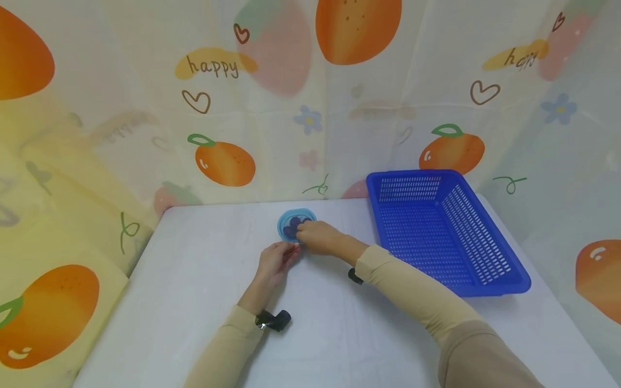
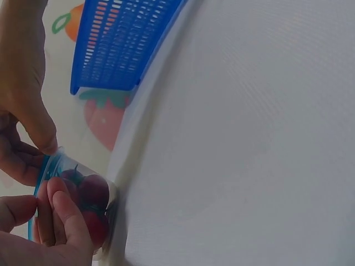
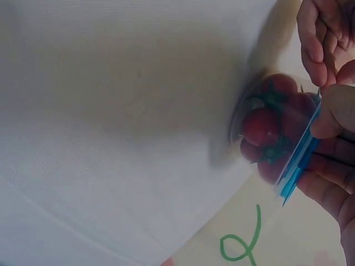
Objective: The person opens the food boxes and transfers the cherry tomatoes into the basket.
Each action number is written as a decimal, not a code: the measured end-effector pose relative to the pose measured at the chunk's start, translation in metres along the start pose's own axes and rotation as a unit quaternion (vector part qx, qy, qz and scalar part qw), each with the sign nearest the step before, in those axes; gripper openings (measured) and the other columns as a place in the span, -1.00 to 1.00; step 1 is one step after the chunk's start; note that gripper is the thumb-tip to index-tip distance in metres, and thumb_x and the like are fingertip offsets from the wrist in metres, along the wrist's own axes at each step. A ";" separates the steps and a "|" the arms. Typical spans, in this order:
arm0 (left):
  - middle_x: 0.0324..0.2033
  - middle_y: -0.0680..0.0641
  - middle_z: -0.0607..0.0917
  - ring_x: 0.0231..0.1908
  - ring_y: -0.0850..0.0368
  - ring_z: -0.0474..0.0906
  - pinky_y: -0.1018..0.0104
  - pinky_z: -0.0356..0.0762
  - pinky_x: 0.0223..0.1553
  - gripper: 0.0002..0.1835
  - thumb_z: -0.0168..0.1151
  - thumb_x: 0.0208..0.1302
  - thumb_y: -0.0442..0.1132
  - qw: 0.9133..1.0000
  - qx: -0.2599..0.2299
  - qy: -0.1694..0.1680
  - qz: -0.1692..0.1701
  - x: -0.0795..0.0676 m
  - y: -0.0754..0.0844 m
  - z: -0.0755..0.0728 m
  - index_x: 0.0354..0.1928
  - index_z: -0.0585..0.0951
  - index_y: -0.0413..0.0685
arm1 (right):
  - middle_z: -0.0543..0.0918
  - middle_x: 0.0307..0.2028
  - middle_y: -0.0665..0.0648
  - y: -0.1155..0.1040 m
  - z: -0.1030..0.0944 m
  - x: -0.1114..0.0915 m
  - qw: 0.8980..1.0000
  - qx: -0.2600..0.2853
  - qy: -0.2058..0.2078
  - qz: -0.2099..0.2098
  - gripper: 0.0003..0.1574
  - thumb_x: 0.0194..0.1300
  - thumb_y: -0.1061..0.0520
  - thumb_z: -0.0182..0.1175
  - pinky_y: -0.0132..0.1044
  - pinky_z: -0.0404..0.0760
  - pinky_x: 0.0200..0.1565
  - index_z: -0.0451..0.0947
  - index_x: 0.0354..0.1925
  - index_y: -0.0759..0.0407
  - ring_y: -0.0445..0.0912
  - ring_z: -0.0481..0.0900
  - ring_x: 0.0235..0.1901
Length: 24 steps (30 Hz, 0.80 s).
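Note:
A clear plastic container (image 3: 237, 119) with a blue rim (image 1: 281, 220) stands near the back edge of the table, holding several small red tomatoes (image 3: 260, 127) with green stem ends. My left hand (image 1: 273, 263) is at the container's near side; its thumb and fingers pinch the rim, seen in the left wrist view. From the right, my right hand (image 1: 320, 238) grips the blue rim between thumb and fingers. The two hands almost meet there and hide part of the rim. Whether the blue part is a separate lid is hard to tell.
A large blue perforated basket (image 1: 375, 215) stands on the right side of the white-covered table (image 1: 204, 296). Behind the table hangs a cloth (image 1: 271, 124) printed with fruit, hearts and flowers.

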<state>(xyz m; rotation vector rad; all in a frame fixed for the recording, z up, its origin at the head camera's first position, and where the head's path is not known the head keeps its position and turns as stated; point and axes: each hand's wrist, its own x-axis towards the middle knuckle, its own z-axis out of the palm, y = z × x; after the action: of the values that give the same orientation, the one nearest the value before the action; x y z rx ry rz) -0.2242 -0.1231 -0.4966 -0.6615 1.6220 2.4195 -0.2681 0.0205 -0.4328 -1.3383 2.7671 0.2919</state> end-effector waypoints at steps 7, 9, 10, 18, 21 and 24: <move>-0.38 0.01 0.73 -0.29 0.22 0.70 0.44 0.67 -0.15 -0.82 0.11 0.28 -0.38 1.000 0.006 0.007 0.000 0.001 -0.002 0.001 -0.10 0.49 -0.23 | 0.66 -0.13 0.05 0.000 0.001 -0.001 1.000 -0.004 -0.007 0.000 -0.75 0.36 0.18 0.16 -0.32 0.63 0.02 0.64 -0.03 0.13 -0.10 0.62 -0.09; -0.37 0.01 0.73 -0.28 0.22 0.70 0.43 0.67 -0.14 -0.81 0.11 0.27 -0.39 1.000 0.004 0.004 0.002 0.001 -0.003 0.002 -0.08 0.48 -0.22 | 0.66 -0.12 0.05 0.001 0.002 -0.002 1.000 -0.008 -0.003 -0.001 -0.75 0.36 0.17 0.15 -0.32 0.63 0.03 0.64 -0.03 0.13 -0.10 0.62 -0.08; -0.38 0.01 0.73 -0.28 0.22 0.70 0.43 0.67 -0.13 -0.81 0.11 0.27 -0.39 1.000 0.001 0.005 0.004 0.001 -0.003 0.001 -0.08 0.47 -0.22 | 0.66 -0.12 0.05 0.001 0.002 -0.002 1.000 -0.009 0.003 -0.004 -0.76 0.36 0.18 0.15 -0.32 0.63 0.02 0.64 -0.03 0.13 -0.10 0.62 -0.09; -0.38 0.01 0.74 -0.28 0.21 0.71 0.42 0.66 -0.11 -0.80 0.11 0.28 -0.39 1.000 -0.005 0.003 0.011 0.001 -0.002 -0.001 -0.06 0.46 -0.23 | 0.66 -0.14 0.07 0.004 0.006 -0.003 0.999 -0.019 0.038 -0.031 -0.75 0.37 0.17 0.13 -0.31 0.65 -0.04 0.63 -0.04 0.16 -0.08 0.60 -0.13; -0.38 0.01 0.74 -0.28 0.22 0.71 0.41 0.66 -0.10 -0.82 0.12 0.26 -0.40 1.000 -0.003 -0.003 0.008 0.002 -0.002 0.001 -0.10 0.47 -0.21 | 0.66 -0.13 0.07 0.006 0.008 -0.004 0.998 -0.024 0.041 -0.029 -0.75 0.38 0.16 0.12 -0.32 0.65 -0.06 0.63 -0.04 0.16 -0.08 0.59 -0.13; -0.39 0.02 0.74 -0.29 0.23 0.71 0.42 0.66 -0.11 -0.86 0.11 0.27 -0.40 1.000 -0.004 -0.008 0.010 0.004 -0.003 0.001 -0.14 0.46 -0.19 | 0.65 -0.13 0.07 0.006 0.008 -0.004 0.998 -0.029 0.048 -0.025 -0.76 0.39 0.16 0.11 -0.32 0.66 -0.09 0.62 -0.04 0.18 -0.08 0.58 -0.14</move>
<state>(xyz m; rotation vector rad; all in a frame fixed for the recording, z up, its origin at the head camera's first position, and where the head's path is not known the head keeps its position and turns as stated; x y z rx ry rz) -0.2273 -0.1217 -0.5003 -0.6297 1.6223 2.4396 -0.2705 0.0285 -0.4393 -1.4706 2.8173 0.3162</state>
